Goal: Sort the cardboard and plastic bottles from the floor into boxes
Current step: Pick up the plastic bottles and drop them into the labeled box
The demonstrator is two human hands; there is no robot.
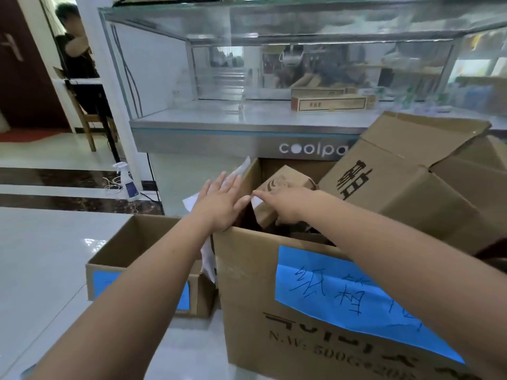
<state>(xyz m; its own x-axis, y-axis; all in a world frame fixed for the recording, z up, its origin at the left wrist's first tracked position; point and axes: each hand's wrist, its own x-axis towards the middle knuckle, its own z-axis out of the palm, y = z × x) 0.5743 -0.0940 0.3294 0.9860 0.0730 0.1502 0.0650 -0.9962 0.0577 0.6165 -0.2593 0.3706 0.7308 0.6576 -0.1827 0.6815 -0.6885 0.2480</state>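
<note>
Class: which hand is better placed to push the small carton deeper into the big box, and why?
Right: the right hand holds the small carton inside the big box; the left hand lies open at its rim.

Tall brown cardboard box with blue paper label (247, 283) stands front right on the floor. Low open brown cardboard box (142, 242) sits just left of it. Inside the tall box: small brown cardboard carton (285, 185), with large opened brown cardboard carton (397, 182) on its right. Glass display counter (219, 138) stands behind both boxes.
</note>
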